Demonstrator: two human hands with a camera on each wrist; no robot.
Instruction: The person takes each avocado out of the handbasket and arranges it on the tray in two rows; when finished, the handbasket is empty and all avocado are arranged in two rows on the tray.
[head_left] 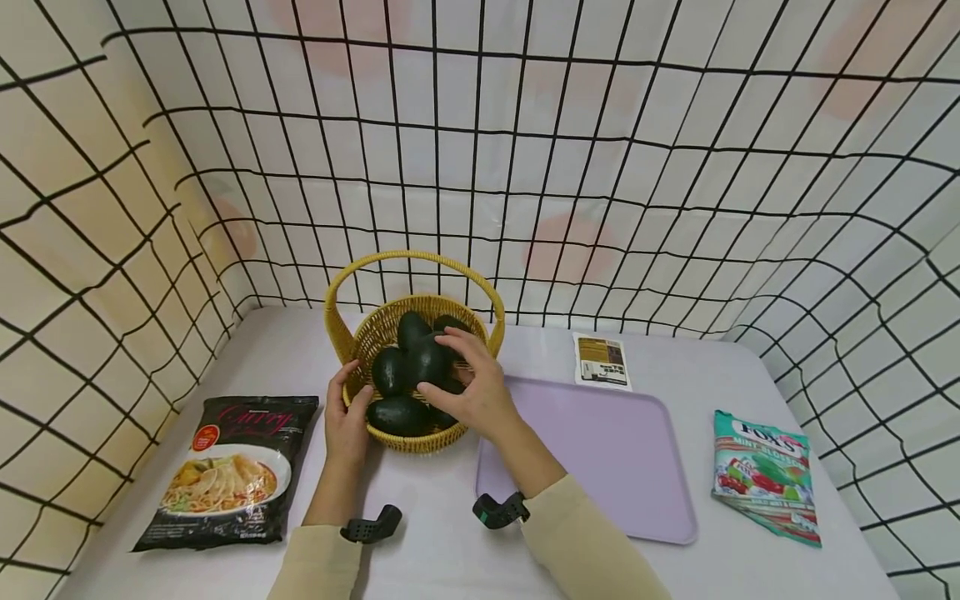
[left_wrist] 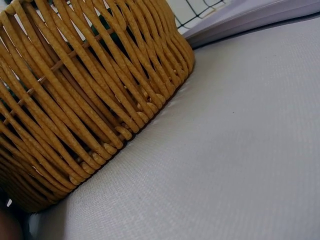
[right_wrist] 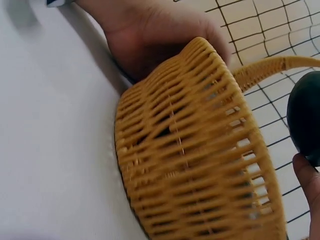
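A yellow wicker basket (head_left: 420, 444) with a tall arched handle holds several dark green avocados (head_left: 400, 416). At its left side my left hand (head_left: 347, 425) grips the rim, the thumb toward the inside and the fingers along the outer wall. Over the basket my right hand (head_left: 483, 396) holds one avocado (head_left: 429, 363) between thumb and fingers. In the right wrist view that avocado (right_wrist: 306, 117) shows above the rim, with the right thumb (right_wrist: 306, 175) against it. Woven wall (left_wrist: 95, 80) fills much of the left wrist view, where the left fingers are mostly hidden.
A lilac tray (head_left: 600, 467) lies right of the basket, with a small white-and-brown packet (head_left: 602, 362) behind it. Far right is a teal candy bag (head_left: 767, 479); at left, a black noodle packet (head_left: 228, 475). Black wire grid (head_left: 555, 150) encloses the table's back and sides.
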